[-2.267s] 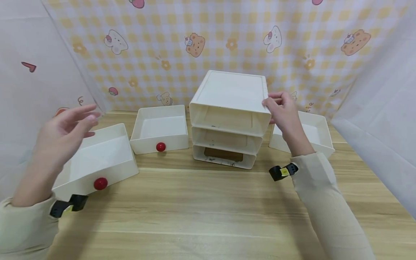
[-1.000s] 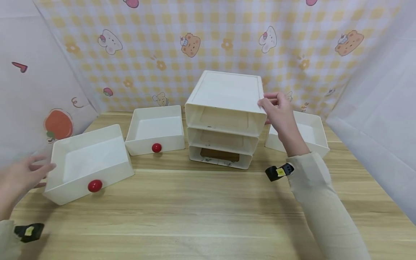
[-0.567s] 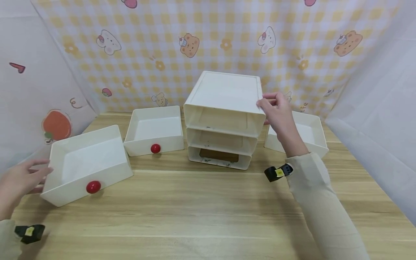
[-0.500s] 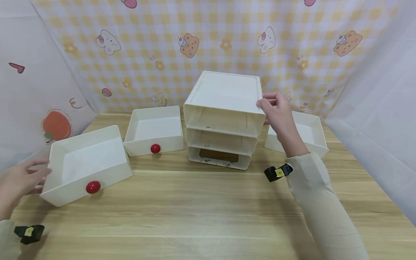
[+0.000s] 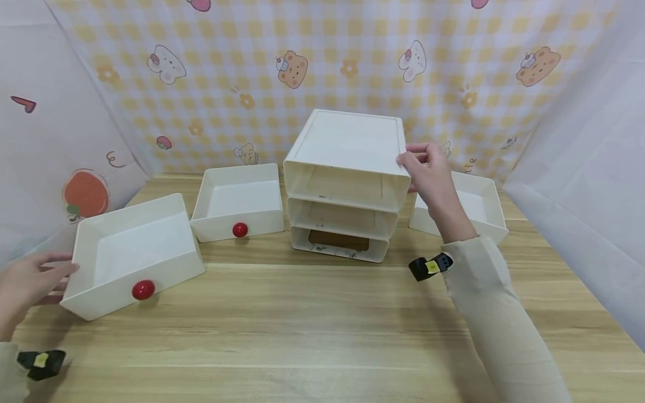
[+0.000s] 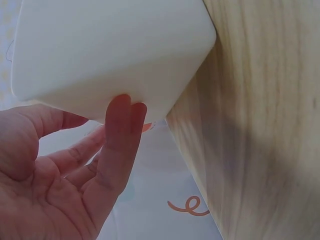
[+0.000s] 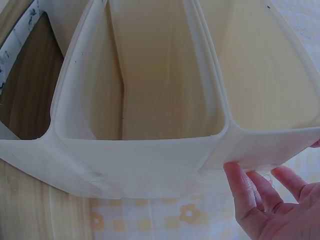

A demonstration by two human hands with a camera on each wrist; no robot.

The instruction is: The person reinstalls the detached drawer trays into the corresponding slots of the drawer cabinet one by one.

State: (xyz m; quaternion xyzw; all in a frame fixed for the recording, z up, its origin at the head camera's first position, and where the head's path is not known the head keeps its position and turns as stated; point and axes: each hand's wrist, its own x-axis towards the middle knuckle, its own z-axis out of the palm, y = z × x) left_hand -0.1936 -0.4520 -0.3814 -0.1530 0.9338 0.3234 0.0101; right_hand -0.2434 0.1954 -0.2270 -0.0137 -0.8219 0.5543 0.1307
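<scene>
A white drawer (image 5: 136, 252) with a red knob (image 5: 143, 289) sits at the left. My left hand (image 5: 35, 282) holds its left wall. In the left wrist view, two fingertips (image 6: 118, 107) press on the wall's outer face, and the thumb tip is hidden behind the edge. In the middle stands a white drawer cabinet (image 5: 347, 140) of three stacked tiers without drawers. My right hand (image 5: 428, 173) grips the top tier at its front right corner. In the right wrist view, several fingertips (image 7: 235, 172) touch its outer side wall.
A second white drawer (image 5: 237, 196) with a red knob stands left of the cabinet. Another white drawer (image 5: 473, 207) is partly behind the right hand and wrist. The wooden table (image 5: 302, 324) meets a checked, cartoon-printed curtain (image 5: 353, 33) behind.
My left hand came down from above the left drawer to its left wall and stays there. The right hand keeps its grip on the cabinet. The head view shifted slightly.
</scene>
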